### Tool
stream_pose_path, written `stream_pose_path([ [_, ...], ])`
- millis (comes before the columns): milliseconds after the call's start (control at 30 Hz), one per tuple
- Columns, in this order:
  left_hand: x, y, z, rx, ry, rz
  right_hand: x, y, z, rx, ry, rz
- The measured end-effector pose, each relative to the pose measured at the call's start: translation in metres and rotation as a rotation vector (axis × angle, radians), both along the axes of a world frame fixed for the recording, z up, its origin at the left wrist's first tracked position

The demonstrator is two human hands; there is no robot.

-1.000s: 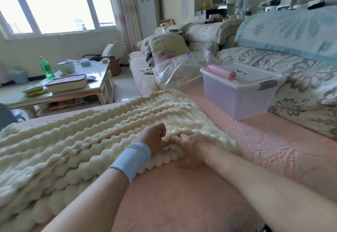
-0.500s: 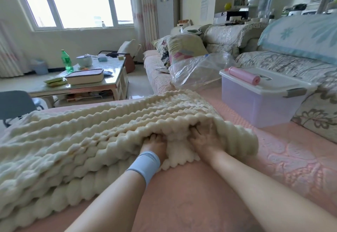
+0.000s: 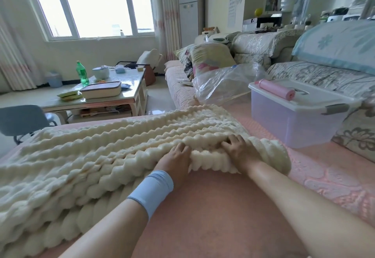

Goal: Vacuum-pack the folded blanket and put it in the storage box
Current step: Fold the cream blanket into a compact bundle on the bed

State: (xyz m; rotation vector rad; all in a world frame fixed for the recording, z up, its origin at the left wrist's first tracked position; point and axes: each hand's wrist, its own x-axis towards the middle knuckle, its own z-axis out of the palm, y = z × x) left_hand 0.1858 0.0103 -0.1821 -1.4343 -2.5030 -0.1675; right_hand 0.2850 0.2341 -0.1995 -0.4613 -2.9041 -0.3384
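Head view. A cream blanket (image 3: 101, 156) with a raised bubble texture lies spread across the pink quilted sofa cover (image 3: 203, 217), running from the left edge of the seat to about its middle. Its right end is turned up into a thick roll.

The left hand (image 3: 175, 160), with a pale blue wristband (image 3: 152, 190) on its wrist, sits at the near edge of the blanket, fingers bent over the roll and grasping it. The right hand (image 3: 239, 150) lies just beside it on the same roll, fingers spread and curled into the pile, likewise grasping the blanket. Both forearms reach in from the near edge of the seat.

The storage box (image 3: 284, 124), translucent with a white lid (image 3: 328, 97) and a grey latch (image 3: 334, 108), stands closed on the seat to the right of the blanket, against the floral backrest. A pink roll (image 3: 276, 89) lies on the lid. A crumpled clear plastic bag (image 3: 223, 83) rests on the seat beyond the blanket's far edge, to the left of the box.

On the floor to the left stands a coffee table (image 3: 129, 97) carrying a green bottle (image 3: 82, 73).
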Motion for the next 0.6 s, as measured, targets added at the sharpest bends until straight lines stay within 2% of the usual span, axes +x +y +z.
stream_pose_path([
  [100,0.021,-0.017,0.028,-0.006,-0.23,-0.031,0.022,0.002,0.024,-0.014,0.15,0.09],
  [167,0.036,-0.027,0.039,-0.17,-0.374,-0.051,0.044,0.001,0.041,-0.094,0.134,0.113],
  [233,0.056,-0.033,0.039,-0.395,-0.553,-0.093,0.069,-0.004,0.049,-0.343,-0.102,0.054],
  [300,0.072,-0.031,0.033,-0.479,-0.723,-0.136,0.09,-0.01,0.041,-0.611,-0.423,0.009],
  [333,0.076,-0.028,0.03,-0.429,-0.704,-0.142,0.099,-0.01,0.036,-0.682,-0.545,0.011],
  [367,0.078,-0.025,0.028,-0.358,-0.607,-0.134,0.107,-0.011,0.033,-0.722,-0.611,0.01],
  [433,0.077,-0.021,0.025,-0.269,-0.308,-0.083,0.118,-0.009,0.032,-0.732,-0.538,-0.015],
  [500,0.074,-0.021,0.016,-0.312,-0.101,-0.001,0.124,-0.005,0.03,-0.607,-0.369,-0.042],
  [600,0.071,-0.02,0.003,-0.38,-0.057,0.151,0.132,-0.004,0.023,-0.377,-0.41,-0.089],
])
